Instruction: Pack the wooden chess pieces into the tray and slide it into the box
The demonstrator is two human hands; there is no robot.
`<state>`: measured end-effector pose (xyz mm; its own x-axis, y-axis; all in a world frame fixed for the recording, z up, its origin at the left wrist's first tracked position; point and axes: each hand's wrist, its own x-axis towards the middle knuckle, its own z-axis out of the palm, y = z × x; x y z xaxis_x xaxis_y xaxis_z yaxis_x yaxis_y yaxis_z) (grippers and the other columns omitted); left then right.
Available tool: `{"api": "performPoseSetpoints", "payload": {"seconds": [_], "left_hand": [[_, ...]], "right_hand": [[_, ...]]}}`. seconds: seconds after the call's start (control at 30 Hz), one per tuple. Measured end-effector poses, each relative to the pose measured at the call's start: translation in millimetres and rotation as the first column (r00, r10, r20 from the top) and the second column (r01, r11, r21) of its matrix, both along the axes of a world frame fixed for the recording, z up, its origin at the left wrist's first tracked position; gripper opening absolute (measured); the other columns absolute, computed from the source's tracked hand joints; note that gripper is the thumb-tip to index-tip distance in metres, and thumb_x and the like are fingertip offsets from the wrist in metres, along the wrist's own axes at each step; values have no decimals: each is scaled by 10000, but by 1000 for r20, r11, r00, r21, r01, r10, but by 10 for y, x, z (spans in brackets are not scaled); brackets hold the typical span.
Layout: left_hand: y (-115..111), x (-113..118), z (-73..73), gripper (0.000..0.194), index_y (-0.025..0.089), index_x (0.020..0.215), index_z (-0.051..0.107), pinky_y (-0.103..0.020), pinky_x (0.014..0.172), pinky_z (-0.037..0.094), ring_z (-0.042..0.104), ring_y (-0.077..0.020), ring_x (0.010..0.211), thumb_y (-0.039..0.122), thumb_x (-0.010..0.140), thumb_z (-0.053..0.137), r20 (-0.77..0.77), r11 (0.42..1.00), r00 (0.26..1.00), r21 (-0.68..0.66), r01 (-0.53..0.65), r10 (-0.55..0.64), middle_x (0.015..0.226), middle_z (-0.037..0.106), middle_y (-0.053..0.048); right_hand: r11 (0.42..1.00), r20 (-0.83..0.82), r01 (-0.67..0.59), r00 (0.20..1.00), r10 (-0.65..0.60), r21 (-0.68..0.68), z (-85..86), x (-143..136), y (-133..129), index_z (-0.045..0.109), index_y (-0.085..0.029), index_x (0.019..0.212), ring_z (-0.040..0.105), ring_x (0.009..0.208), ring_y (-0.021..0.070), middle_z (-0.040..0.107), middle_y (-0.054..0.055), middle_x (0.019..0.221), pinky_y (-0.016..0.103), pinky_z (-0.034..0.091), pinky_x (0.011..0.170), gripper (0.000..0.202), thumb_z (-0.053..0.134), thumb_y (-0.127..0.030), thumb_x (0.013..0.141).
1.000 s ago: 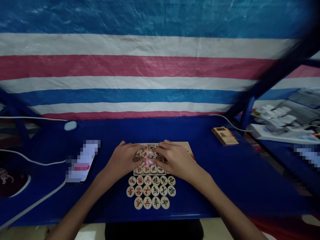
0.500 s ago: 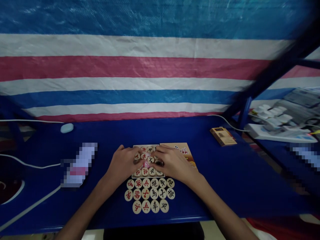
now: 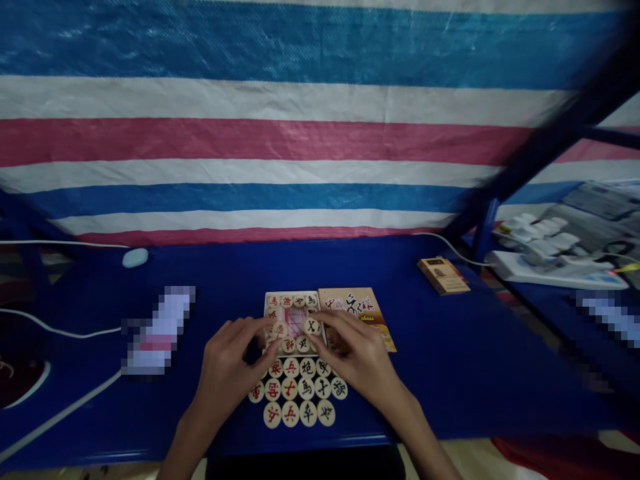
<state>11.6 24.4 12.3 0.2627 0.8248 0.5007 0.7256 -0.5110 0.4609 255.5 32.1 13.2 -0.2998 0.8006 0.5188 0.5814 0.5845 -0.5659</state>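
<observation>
Between the thumb and fingers of my left hand (image 3: 231,357) is a round xiangqi piece with a red character (image 3: 279,329). My right hand (image 3: 364,352) pinches another xiangqi piece, marked in black (image 3: 312,326). Both are held over a shallow white box (image 3: 267,295). Around the box's edges lie several more pieces, and a pink-lined sheet (image 3: 295,320) shows in its middle. Loose pieces (image 3: 290,388) lie face up in three rows on the blue table in front, red ones to the left and black ones to the right. My fingers cover some of the pieces.
A printed box lid (image 3: 377,319) lies right of the white box. Farther right are a small yellowish carton (image 3: 444,276) and a power strip (image 3: 555,269) with plugs. On the left are a blurred-out phone (image 3: 160,330), cables and a pale oval case (image 3: 135,258). Striped sheeting (image 3: 320,140) hangs behind.
Both hands have drawn back toward me and lifted, each with a piece in its fingers. More of the sheet inside the box and of the printed lid now shows.
</observation>
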Motion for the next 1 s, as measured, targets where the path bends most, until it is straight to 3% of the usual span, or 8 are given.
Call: {"api": "performPoseSetpoints", "payload": {"seconds": [0.13,0.27,0.33,0.43,0.53,0.63,0.83,1.0], "left_hand": [[-253,-34,-146,289,232,1191,661,-286,664,489,608,-114,663,193,906,699,114,999,993,34,-33,29,821,670,19],[-350,-39,-154,294,209,1169,678,-254,672,555,668,-110,785,135,886,706,222,997,975,74,3,-20,1182,676,-74],[-362,-29,-142,291,207,1157,674,-231,641,566,669,-87,738,121,881,708,270,997,960,42,62,-71,1241,667,-83],[-375,1,-140,271,211,1138,658,-205,609,573,686,-83,717,124,885,704,313,988,940,-28,150,-134,1183,705,-67],[-387,33,-140,264,225,1136,654,-215,682,599,725,-124,854,143,890,702,305,982,938,-46,184,-162,1126,725,-56],[-406,54,-132,263,230,1142,651,-215,701,599,723,-131,897,147,896,693,297,981,940,-50,188,-165,1112,718,-54],[-480,58,-131,285,256,1161,651,-214,619,566,673,-97,732,192,893,721,302,983,945,-88,162,-128,1090,713,-36],[-451,47,-115,273,254,1156,660,-220,625,563,681,-107,757,223,894,730,308,979,940,-96,180,-143,1067,719,-29]], "right_hand": [[989,-138,149,979,-147,6,-183,-15,-336,639,-278,1277,698,992,195,725,51,1144,343,598,817,380,661,-185,909],[976,-206,218,955,-216,-11,-236,-31,-547,660,-261,1226,679,834,163,701,54,1086,284,564,624,374,699,-154,870],[975,-215,222,951,-222,-21,-221,-53,-595,664,-255,1203,673,831,160,688,53,1061,280,564,622,356,711,-155,864],[987,-191,160,968,-161,-20,-189,-121,-621,653,-249,1225,685,936,179,693,54,1068,307,597,756,366,706,-152,876],[996,-150,89,985,-84,30,-168,-197,-618,642,-238,1262,687,1000,182,708,54,1087,316,598,843,410,708,-127,873],[997,-126,51,991,-44,56,-161,-230,-614,632,-229,1289,690,1005,174,718,53,1094,302,597,839,443,719,-117,870],[996,-126,31,992,-20,84,-179,-190,-641,633,-251,1289,705,961,165,742,29,1072,298,595,827,462,750,-126,860],[996,-128,9,992,2,83,-183,-202,-645,635,-240,1272,708,927,161,750,23,1041,297,593,814,459,775,-143,846]]}}
